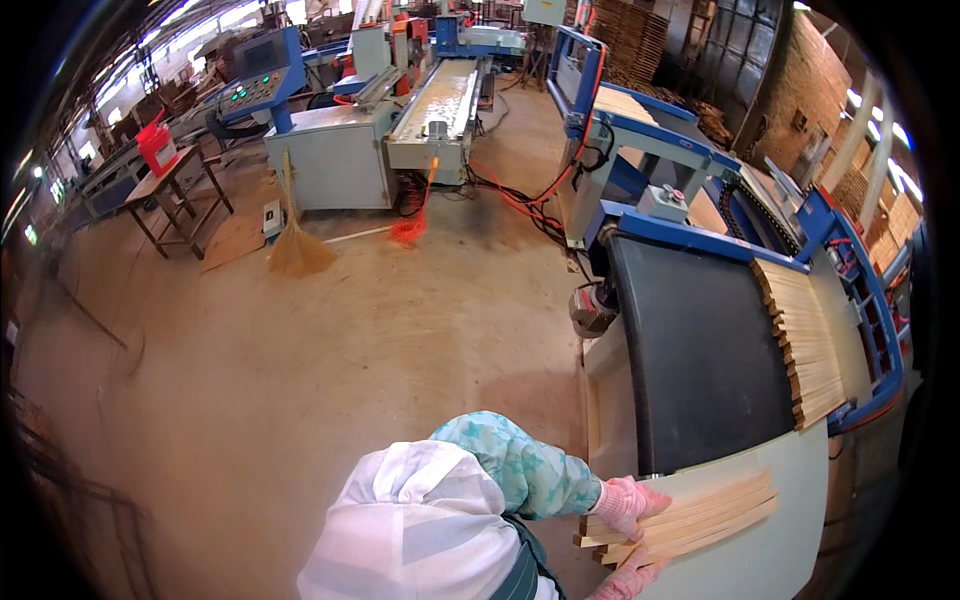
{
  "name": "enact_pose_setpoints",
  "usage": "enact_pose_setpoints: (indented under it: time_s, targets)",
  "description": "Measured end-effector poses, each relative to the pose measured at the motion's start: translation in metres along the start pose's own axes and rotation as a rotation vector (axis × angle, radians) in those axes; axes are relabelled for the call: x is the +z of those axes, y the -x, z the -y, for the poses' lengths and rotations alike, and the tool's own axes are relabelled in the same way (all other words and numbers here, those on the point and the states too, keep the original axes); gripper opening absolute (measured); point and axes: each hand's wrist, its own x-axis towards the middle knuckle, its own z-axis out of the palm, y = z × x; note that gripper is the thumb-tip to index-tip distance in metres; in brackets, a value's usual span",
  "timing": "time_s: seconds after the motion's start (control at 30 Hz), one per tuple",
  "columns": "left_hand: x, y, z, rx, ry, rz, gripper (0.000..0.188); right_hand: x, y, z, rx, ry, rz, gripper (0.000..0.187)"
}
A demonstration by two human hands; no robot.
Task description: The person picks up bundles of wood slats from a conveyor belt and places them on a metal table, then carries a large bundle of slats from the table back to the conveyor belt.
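Observation:
Several pale wooden strips (715,515) lie side by side in a loose bundle on a light green tabletop (780,560), their left ends uneven. My left hand (627,505), in a pink knit glove below a teal patterned sleeve, grips the far side of the bundle near those ends. At the near side, my right hand (628,580), gloved alike, closes on the strips; the picture's lower edge cuts off part of it. Beyond the tabletop, a row of similar wooden strips (805,340) lies packed together on the right of a black conveyor belt (700,340).
A blue machine frame (700,240) borders the belt's far end. Across the floor stand a grey cabinet (335,160) with a control panel (255,90), a broom (300,250) and a small table (165,185) bearing a red container (157,148). Cables (520,200) trail over the floor.

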Motion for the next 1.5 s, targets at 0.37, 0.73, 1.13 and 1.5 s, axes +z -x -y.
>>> enact_pose_setpoints:
  time_s: [0.37, 0.73, 1.13, 1.5]
  targets:
    - [-0.021, 0.088, 0.046, 0.023, 0.183, 0.075, 0.090, -0.015, 0.042, 0.066, 0.377, -0.928, 0.062, 0.067]
    - [-0.006, 0.110, 0.012, 0.442, -0.226, -0.446, 0.080, 0.017, 0.256, 0.013, 0.734, -0.496, -0.077, 0.062]
    - [0.214, 0.100, -0.125, 0.873, -0.358, -0.030, 0.078, -0.013, 0.405, -0.096, 0.860, -0.618, 0.090, 0.062]
    - [0.360, 0.024, -0.237, 0.569, -0.702, 0.392, 0.070, -0.142, 0.561, -0.260, 1.467, -0.736, -0.557, 0.042]
